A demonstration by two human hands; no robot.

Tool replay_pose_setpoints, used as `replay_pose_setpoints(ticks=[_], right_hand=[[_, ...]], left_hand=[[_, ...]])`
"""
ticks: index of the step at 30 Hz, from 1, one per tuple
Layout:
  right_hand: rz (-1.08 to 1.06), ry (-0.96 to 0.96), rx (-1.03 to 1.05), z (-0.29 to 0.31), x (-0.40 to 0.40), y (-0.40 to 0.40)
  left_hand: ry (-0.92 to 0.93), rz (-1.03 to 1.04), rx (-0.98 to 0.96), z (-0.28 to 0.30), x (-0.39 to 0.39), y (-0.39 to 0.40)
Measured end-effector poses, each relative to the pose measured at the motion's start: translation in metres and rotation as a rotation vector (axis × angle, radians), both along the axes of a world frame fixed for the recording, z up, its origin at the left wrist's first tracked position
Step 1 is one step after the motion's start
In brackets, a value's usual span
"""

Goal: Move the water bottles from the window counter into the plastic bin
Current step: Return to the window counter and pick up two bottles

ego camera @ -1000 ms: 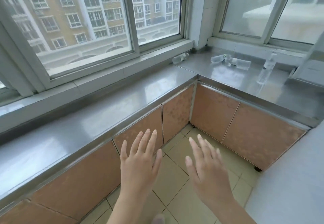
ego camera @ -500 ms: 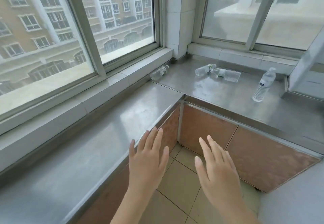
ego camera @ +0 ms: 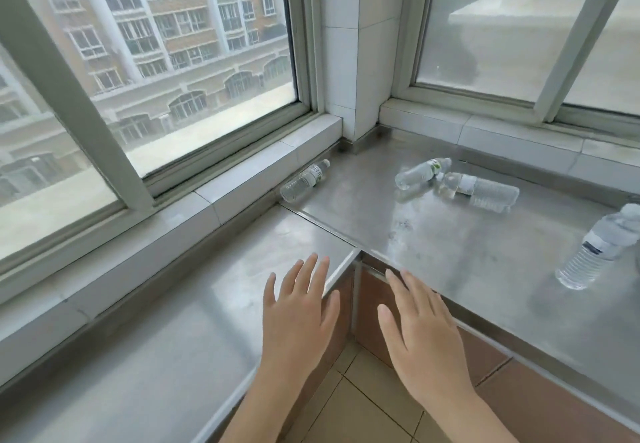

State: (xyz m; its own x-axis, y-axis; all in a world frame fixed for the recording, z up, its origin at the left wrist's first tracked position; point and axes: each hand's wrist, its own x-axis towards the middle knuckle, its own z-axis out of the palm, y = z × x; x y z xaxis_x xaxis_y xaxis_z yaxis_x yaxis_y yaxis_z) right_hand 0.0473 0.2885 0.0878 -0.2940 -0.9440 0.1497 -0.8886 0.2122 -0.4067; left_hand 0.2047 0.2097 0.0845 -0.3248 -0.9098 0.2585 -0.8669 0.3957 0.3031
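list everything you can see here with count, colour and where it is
water bottles: 4, clear. One lies against the window ledge; two lie with their cap ends close together mid-counter; one stands at the right edge of view.
counter: 1, grey steel, L-shaped, running under both windows.
windows: 2, pale grey-green frames, one left and one right.
pillar: 1, white tiled, in the corner between the windows.
cabinet doors: brown, under the counter; count unclear.
floor: beige tiles, below.
plastic bin: not in view.
left hand: 1, open, empty, over the counter's inner corner.
right hand: 1, open, empty, beside it.
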Motion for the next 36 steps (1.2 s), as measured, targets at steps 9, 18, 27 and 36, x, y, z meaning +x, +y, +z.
replay_pose_setpoints(ticks=[9, 18, 27, 36], right_hand=[[0.182, 0.078, 0.089, 0.000, -0.047, -0.139], [0.245, 0.134, 0.151, -0.010, -0.075, -0.319], [0.197, 0.112, 0.185, -0.035, -0.098, -0.407], [0.160, 0.059, 0.232, -0.053, -0.130, -0.421]], left_hand=[[-0.092, 0.101, -0.174, -0.012, -0.034, -0.135], [-0.133, 0.097, -0.102, -0.060, -0.075, -0.330], [-0.305, 0.060, 0.144, -0.127, -0.103, -0.462], [-0.439, 0.135, 0.141, -0.142, -0.127, -0.490]])
